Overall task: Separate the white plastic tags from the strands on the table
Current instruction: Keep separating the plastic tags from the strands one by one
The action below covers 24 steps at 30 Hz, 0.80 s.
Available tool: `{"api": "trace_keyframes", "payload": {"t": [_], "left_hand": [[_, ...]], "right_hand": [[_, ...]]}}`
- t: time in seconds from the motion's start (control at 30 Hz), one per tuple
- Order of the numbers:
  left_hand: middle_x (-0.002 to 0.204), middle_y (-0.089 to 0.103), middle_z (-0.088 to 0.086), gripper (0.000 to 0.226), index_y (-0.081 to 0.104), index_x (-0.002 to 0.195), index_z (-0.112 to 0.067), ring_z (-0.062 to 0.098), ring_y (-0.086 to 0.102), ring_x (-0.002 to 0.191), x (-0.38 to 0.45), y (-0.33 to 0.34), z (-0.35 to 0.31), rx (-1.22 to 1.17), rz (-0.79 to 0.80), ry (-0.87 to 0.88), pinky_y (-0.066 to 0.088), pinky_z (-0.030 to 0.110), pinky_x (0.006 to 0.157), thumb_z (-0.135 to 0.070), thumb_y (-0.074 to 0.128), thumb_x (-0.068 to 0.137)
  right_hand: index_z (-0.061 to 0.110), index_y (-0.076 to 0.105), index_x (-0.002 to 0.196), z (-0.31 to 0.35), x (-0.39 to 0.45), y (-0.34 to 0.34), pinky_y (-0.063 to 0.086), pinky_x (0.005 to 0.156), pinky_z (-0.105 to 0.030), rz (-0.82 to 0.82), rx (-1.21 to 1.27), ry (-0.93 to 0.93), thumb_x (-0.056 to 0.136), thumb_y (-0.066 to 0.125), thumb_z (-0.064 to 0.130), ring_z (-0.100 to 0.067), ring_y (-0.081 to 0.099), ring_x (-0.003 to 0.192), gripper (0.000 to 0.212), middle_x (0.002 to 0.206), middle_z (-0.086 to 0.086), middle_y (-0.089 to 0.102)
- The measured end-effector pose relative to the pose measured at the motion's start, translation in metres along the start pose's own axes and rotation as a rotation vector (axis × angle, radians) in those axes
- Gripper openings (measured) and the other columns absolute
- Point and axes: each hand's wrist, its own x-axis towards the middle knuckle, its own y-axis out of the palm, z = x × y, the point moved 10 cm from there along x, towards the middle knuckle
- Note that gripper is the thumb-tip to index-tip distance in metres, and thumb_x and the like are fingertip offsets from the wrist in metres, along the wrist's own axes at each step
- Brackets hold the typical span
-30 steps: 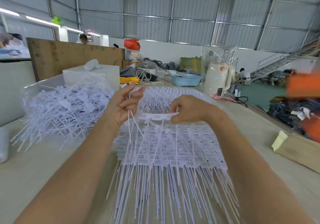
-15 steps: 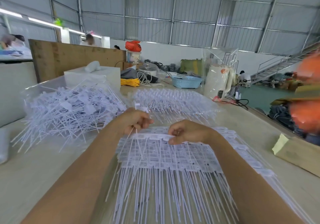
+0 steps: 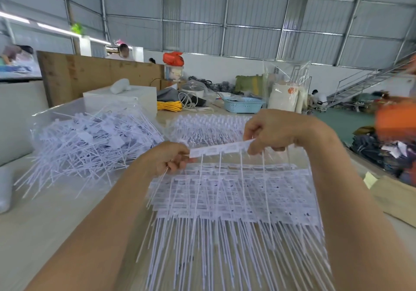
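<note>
A strip of joined white plastic tags (image 3: 221, 148) with thin strands hanging from it is lifted above the table. My left hand (image 3: 167, 158) pinches its left end and also grips a few loose strands. My right hand (image 3: 267, 131) pinches its right end, held higher. Under the strip lies a stack of tag sheets (image 3: 236, 200) with long strands pointing toward me. A pile of separated tags (image 3: 90, 142) sits at the left on clear plastic.
Another stack of tag sheets (image 3: 209, 126) lies further back. A white box (image 3: 126, 97), yellow cord (image 3: 168, 105) and a blue basket (image 3: 244, 105) stand at the table's far end. A cardboard box (image 3: 396, 196) is at the right edge.
Both hands have risen from the stack with one strip of tags, the right hand higher and further right. The strip now hangs clear of the sheets below.
</note>
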Motion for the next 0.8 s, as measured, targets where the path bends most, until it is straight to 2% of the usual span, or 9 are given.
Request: {"api": "trace_keyframes", "payload": {"t": [0.07, 0.2, 0.3, 0.37, 0.43, 0.5, 0.6, 0.67, 0.8], "left_hand": [[0.067, 0.071, 0.007, 0.024, 0.054, 0.104, -0.003, 0.007, 0.040, 0.032, -0.004, 0.012, -0.003, -0.003, 0.059, 0.015, 0.017, 0.009, 0.026, -0.023, 0.043, 0.099], [0.065, 0.069, 0.003, 0.053, 0.066, 0.096, -0.004, 0.004, 0.034, 0.032, -0.009, 0.021, -0.006, -0.025, 0.100, 0.050, 0.017, 0.011, 0.027, -0.052, 0.044, 0.094], [0.066, 0.071, 0.000, 0.044, 0.064, 0.088, -0.003, 0.003, 0.030, 0.031, -0.011, 0.005, -0.017, 0.074, -0.052, 0.184, 0.019, 0.012, 0.031, -0.046, 0.056, 0.090], [0.060, 0.068, 0.001, 0.038, 0.063, 0.075, -0.006, 0.004, 0.029, 0.028, -0.010, -0.008, -0.019, 0.143, -0.181, 0.234, 0.021, 0.012, 0.031, -0.040, 0.059, 0.091], [0.048, 0.064, -0.002, 0.036, 0.065, 0.074, -0.007, 0.004, 0.029, 0.026, -0.010, -0.018, -0.020, 0.167, -0.271, 0.264, 0.021, 0.011, 0.031, -0.038, 0.059, 0.092], [0.046, 0.062, -0.002, 0.042, 0.067, 0.073, -0.004, 0.004, 0.030, 0.026, -0.010, -0.020, -0.022, 0.198, -0.310, 0.279, 0.022, 0.011, 0.032, -0.040, 0.058, 0.092], [0.044, 0.060, 0.000, 0.045, 0.066, 0.069, -0.002, 0.004, 0.029, 0.024, -0.009, -0.016, -0.024, 0.220, -0.334, 0.293, 0.020, 0.011, 0.030, -0.036, 0.054, 0.095], [0.036, 0.054, -0.002, 0.045, 0.062, 0.067, -0.002, 0.005, 0.026, 0.021, -0.009, -0.015, -0.025, 0.215, -0.367, 0.297, 0.018, 0.009, 0.030, -0.034, 0.051, 0.097], [0.036, 0.055, -0.002, 0.048, 0.064, 0.068, -0.002, 0.005, 0.027, 0.019, -0.013, -0.021, -0.024, 0.243, -0.420, 0.270, 0.018, 0.009, 0.030, -0.037, 0.050, 0.097]], "right_hand": [[0.010, 0.066, 0.086, -0.005, 0.005, -0.001, 0.037, 0.041, -0.019, -0.032, 0.044, -0.009, 0.078, 0.072, 0.011, -0.007, 0.045, 0.036, 0.010, 0.050, 0.007, 0.059], [0.010, 0.061, 0.097, -0.031, 0.027, 0.031, 0.045, 0.050, -0.023, -0.050, 0.177, -0.012, 0.081, 0.072, 0.013, -0.011, 0.051, 0.045, 0.019, 0.074, -0.003, 0.059], [0.007, 0.064, 0.103, -0.052, 0.038, 0.057, 0.050, 0.065, -0.024, -0.111, 0.219, -0.043, 0.083, 0.071, 0.021, -0.017, 0.060, 0.064, 0.025, 0.092, -0.010, 0.062], [0.016, 0.066, 0.101, -0.066, 0.039, 0.069, 0.047, 0.071, -0.020, -0.116, 0.197, -0.045, 0.085, 0.067, 0.035, -0.012, 0.060, 0.077, 0.026, 0.089, 0.002, 0.063], [0.025, 0.064, 0.082, -0.085, 0.035, 0.073, 0.040, 0.063, -0.015, -0.104, 0.165, -0.004, 0.086, 0.061, 0.045, 0.002, 0.054, 0.070, 0.021, 0.077, 0.014, 0.057], [0.022, 0.062, 0.072, -0.101, 0.029, 0.071, 0.036, 0.059, -0.015, -0.083, 0.164, 0.033, 0.086, 0.059, 0.048, 0.008, 0.050, 0.057, 0.029, 0.070, 0.013, 0.055], [0.005, 0.067, 0.096, -0.116, 0.022, 0.065, 0.036, 0.065, -0.016, -0.034, 0.186, 0.028, 0.079, 0.074, 0.033, -0.004, 0.051, 0.073, 0.033, 0.085, 0.000, 0.058], [0.010, 0.063, 0.109, -0.132, 0.015, 0.066, 0.037, 0.074, -0.018, 0.039, 0.113, 0.106, 0.075, 0.078, 0.029, -0.010, 0.051, 0.090, 0.041, 0.099, 0.003, 0.056], [0.012, 0.062, 0.105, -0.161, 0.003, 0.050, 0.034, 0.062, -0.019, 0.031, -0.047, 0.251, 0.073, 0.076, 0.045, -0.007, 0.046, 0.074, 0.048, 0.080, 0.013, 0.047]]}}
